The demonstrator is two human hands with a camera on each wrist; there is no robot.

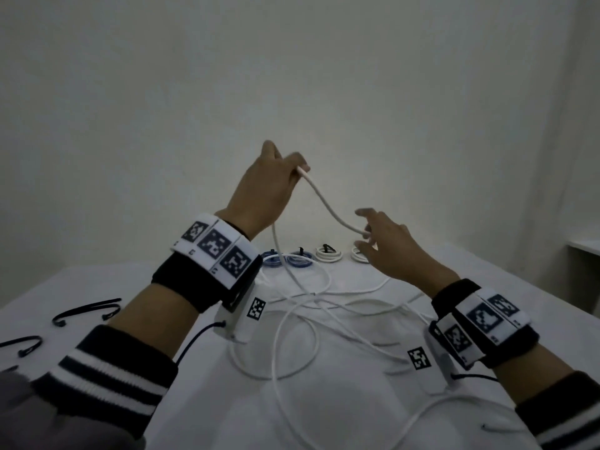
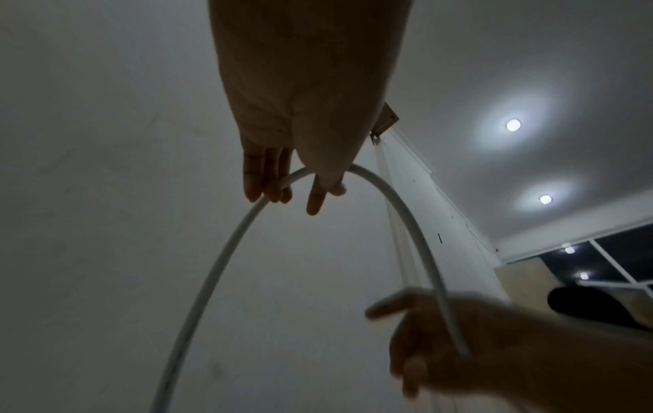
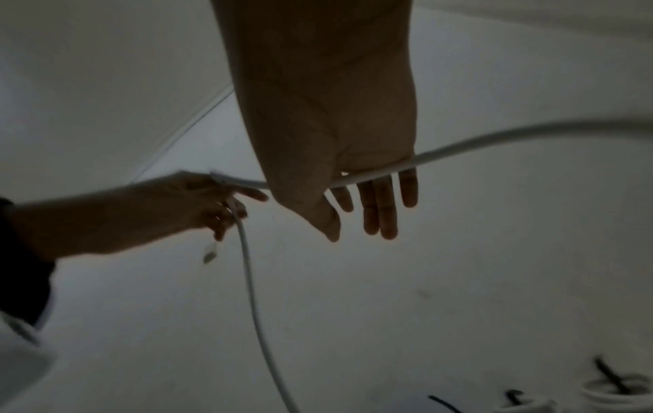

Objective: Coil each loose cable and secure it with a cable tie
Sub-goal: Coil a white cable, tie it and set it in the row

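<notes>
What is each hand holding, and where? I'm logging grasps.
Both hold one white cable: left hand pinches it near its plug end, right hand further along the raised span.

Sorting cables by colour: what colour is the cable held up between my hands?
White cable; head view shows it best.
</notes>
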